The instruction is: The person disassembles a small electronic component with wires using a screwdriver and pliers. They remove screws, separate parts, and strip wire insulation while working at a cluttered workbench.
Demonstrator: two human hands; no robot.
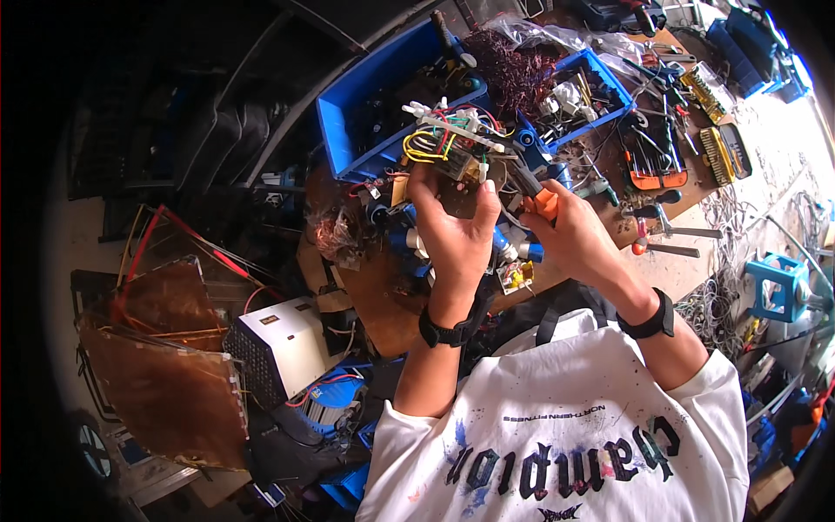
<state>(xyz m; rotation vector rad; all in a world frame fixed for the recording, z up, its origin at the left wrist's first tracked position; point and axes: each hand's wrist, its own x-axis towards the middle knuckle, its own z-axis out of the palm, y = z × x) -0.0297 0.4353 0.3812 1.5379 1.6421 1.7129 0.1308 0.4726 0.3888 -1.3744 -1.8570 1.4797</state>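
My left hand [459, 239] grips an electrical assembly [464, 163] from below, its thumb up along the near side. Yellow, red, green and white wires with white connectors stick out of the assembly. My right hand [578, 233] is closed around a tool with an orange handle [546, 205]. A dark grey length of the tool points up and left, close to the assembly's right side; its tip and exact kind are hard to make out. Under the hands lie blue-and-white cylindrical parts [503, 247] and a small yellow-and-white part [517, 277].
Beyond my hands stand a large blue bin [337, 130] and a smaller blue bin [623, 97] of white parts, with tangled dark red wire [513, 65] between. Right are an orange tool case [657, 181] and bit sets [718, 155]. A white metal box [287, 344] sits left.
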